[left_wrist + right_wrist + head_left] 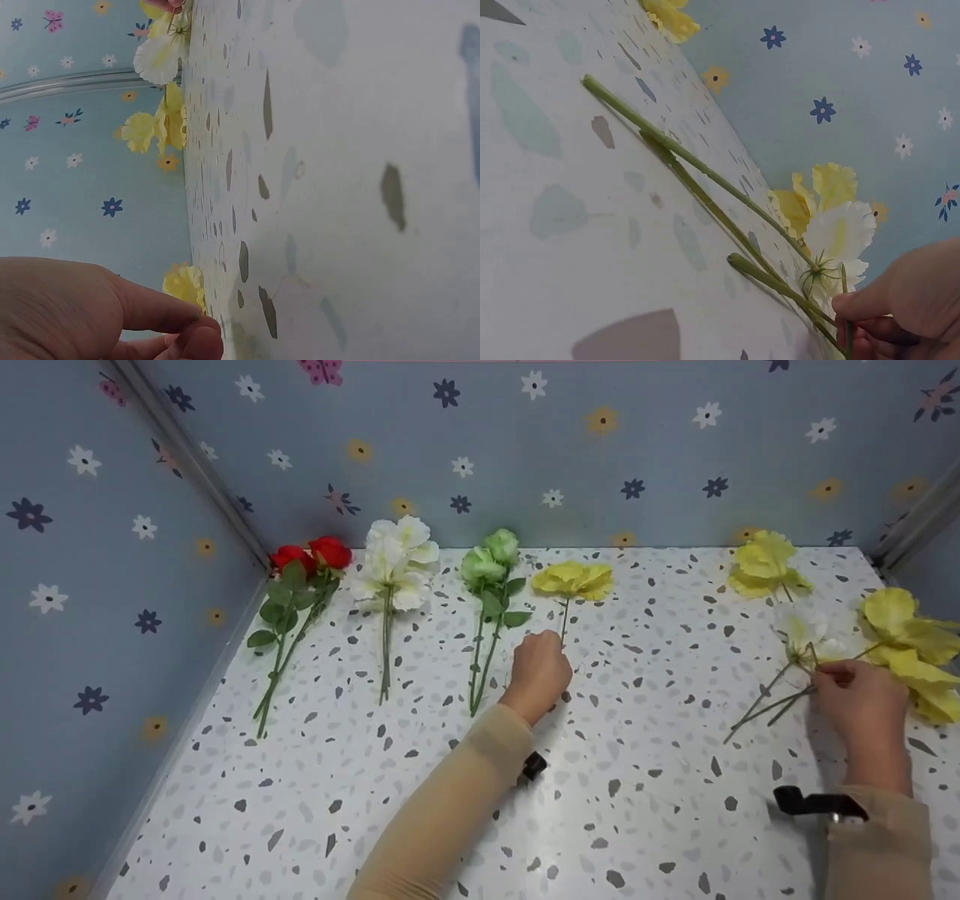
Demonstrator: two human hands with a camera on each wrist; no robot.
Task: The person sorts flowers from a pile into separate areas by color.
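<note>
In the head view my left hand (538, 673) pinches the stem of a yellow flower (573, 580) lying near the back wall. The left wrist view has thumb and fingertips together, with the stem mostly hidden. Over at the right, my right hand (862, 709) pinches a thin green stem (845, 311) between thumb and fingers. Beside those fingers lies a white flower (806, 634), its stem crossing others. Two large yellow blooms (911, 649) lie just right of this hand, and another yellow flower (763, 564) sits behind. Which bloom the pinched stem belongs to, I cannot tell.
Left of my left hand, red roses (311, 556), white flowers (397, 559) and green roses (489, 561) lie in separate groups, stems toward me. A flower-patterned back wall (510, 442) and a side wall (82, 585) border the speckled white table (637, 810).
</note>
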